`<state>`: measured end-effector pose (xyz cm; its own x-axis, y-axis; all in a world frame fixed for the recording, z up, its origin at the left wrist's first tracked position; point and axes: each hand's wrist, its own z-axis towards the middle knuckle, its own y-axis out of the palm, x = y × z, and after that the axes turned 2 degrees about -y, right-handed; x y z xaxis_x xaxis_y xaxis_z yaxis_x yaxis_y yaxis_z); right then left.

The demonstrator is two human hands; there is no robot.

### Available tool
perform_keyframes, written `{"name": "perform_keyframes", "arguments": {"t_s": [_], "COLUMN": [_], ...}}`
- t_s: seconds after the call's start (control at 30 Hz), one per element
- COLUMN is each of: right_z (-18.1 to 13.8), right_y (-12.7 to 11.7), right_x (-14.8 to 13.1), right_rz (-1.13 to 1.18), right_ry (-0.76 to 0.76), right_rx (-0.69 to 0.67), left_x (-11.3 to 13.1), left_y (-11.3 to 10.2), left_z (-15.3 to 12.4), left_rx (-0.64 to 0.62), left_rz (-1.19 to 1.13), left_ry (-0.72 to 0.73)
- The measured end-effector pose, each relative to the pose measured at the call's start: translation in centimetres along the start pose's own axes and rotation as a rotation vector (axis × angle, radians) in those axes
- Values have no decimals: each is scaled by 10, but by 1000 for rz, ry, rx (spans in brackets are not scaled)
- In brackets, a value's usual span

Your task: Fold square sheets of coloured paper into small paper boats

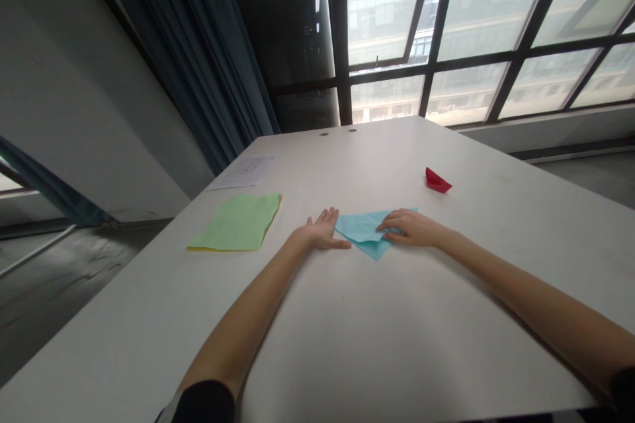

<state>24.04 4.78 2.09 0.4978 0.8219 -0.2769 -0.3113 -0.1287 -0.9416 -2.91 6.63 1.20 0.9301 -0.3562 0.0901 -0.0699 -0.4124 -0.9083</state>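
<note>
A light blue sheet of paper point(364, 225), folded into a rough triangle with a point toward me, lies on the table in front of me. One layer of it sits slightly raised over another. My left hand point(321, 231) rests flat with fingers spread at the paper's left corner, thumb pointing right along its lower edge. On the right part of the paper is my right hand point(409, 228), its fingers bent over the upper layer and the thumb close below them, closed on the flap. Its fingertips partly hide the fold there.
The white table point(347, 344) carries a stack of green and yellow paper point(241, 221) on the left. Behind it lies a printed white sheet point(245, 172). A small red paper boat point(437, 180) stands at the right. Windows point(387, 6) and a dark blue curtain point(193, 33) are beyond.
</note>
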Motion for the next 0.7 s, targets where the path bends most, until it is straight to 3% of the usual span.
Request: {"name": "perform_keyframes", "arguments": {"t_s": [0.17, 0.33, 0.7], "right_z": [4, 4, 11], "right_y": [4, 4, 6], "right_x": [-5, -7, 0], "right_rz": [-15, 72, 837], "right_ry": [-7, 118, 390], "right_rx": [0, 79, 395], "left_x": [-1, -3, -5], "left_y": [-6, -10, -2], "left_z": [-2, -2, 5], "left_rx": [19, 87, 238], "left_rz": [-11, -41, -78], "left_ry": [14, -5, -179]}}
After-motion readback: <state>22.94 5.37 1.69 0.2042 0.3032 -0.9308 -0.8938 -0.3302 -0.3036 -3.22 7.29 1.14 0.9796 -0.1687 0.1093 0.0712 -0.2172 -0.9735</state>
